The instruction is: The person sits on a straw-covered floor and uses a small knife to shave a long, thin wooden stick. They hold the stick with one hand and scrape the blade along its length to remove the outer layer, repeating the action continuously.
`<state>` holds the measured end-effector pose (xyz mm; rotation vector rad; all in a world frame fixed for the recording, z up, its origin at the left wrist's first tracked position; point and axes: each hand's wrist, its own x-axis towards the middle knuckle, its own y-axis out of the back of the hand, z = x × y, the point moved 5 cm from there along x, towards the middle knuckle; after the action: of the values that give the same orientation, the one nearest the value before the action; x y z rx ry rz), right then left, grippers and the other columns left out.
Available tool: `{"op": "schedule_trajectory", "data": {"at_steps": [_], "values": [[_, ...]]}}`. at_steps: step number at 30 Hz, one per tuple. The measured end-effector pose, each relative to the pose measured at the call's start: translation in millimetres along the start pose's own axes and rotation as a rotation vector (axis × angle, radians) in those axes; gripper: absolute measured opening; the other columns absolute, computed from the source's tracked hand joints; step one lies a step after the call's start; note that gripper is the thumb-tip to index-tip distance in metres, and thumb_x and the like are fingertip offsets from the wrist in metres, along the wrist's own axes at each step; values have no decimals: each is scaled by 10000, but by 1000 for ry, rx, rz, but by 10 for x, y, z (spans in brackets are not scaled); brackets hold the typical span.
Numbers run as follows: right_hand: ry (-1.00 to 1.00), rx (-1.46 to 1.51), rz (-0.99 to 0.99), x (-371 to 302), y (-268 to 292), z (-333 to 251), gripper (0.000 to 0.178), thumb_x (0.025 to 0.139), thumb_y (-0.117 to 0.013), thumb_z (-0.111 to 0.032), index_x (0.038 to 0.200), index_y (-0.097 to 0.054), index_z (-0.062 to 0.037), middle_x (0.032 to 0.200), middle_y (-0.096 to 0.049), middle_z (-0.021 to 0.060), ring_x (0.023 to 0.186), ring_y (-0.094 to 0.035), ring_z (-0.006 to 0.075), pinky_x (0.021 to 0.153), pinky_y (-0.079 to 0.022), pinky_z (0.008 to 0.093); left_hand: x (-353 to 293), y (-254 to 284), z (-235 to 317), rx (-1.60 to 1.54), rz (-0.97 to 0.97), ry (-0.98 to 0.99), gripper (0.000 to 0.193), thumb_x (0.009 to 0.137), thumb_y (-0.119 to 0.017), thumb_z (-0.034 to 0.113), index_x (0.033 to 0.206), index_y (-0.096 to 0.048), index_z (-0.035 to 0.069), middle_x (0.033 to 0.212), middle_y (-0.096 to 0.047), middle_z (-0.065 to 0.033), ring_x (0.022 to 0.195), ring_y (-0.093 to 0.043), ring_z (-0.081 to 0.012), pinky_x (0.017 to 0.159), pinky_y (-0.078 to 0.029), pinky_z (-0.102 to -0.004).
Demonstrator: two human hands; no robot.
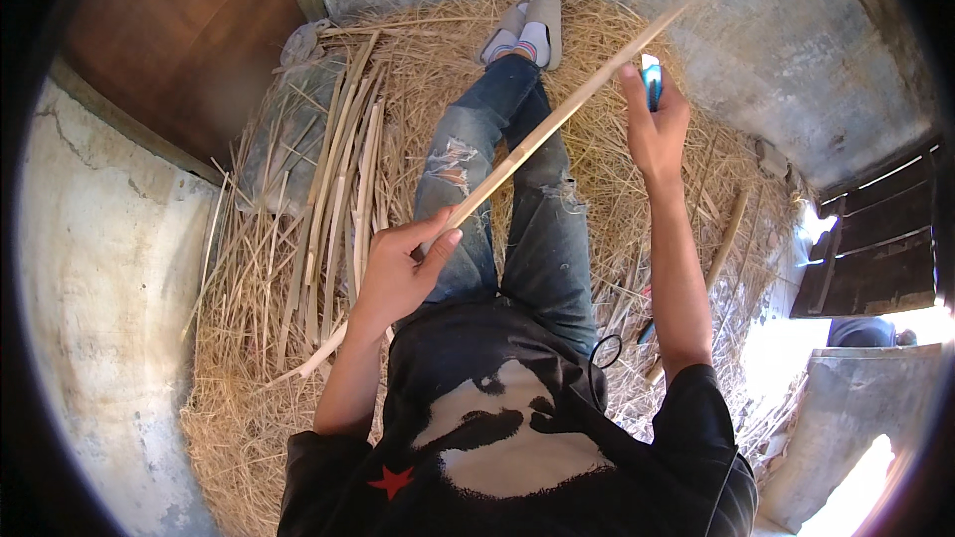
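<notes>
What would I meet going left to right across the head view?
Pale plastered left-hand wall, loose bundle of long straw-coloured strips, left hand gripping a long pale wooden strip, pair of beige slippers, right hand holding a small blue tool, dark brown slatted boards.

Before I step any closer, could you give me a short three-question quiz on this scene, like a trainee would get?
1. Which hand holds the blue tool?
2. True or false: the left hand grips the long pale strip.
3. Relative to the legs, the bunch of loose strips lies: a) to the right; b) to the left; c) underneath.

Key:
1. The right hand.
2. True.
3. b.
</notes>
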<state>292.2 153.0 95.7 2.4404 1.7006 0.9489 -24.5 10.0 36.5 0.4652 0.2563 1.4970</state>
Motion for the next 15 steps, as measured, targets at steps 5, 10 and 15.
{"op": "schedule_trajectory", "data": {"at_steps": [5,10,15], "values": [[156,-248,-20,-70,-2,-81,416,1043,-555,-429,1093,-723,-52,634,-599,141,580,-599,293,584,-456,414,-2,16,117,1,45,-60,308,958,-752,129,1248,-730,27,758,-695,-7,540,-409,-20,484,-330,-231],[158,-416,-263,-472,-303,-218,411,1026,-572,-462,1036,-705,-74,714,-666,202,684,-680,407,616,-511,498,13,-16,149,21,89,-82,287,956,-752,114,1212,-733,-14,677,-638,-9,527,-405,-22,475,-323,-236],[150,-369,-224,-392,-315,-160,440,1029,-559,-488,1051,-714,-76,678,-651,203,667,-673,420,602,-516,493,6,-24,84,33,106,-103,244,954,-751,100,1147,-742,-49,645,-602,-13,525,-409,-21,474,-323,-239]]}}
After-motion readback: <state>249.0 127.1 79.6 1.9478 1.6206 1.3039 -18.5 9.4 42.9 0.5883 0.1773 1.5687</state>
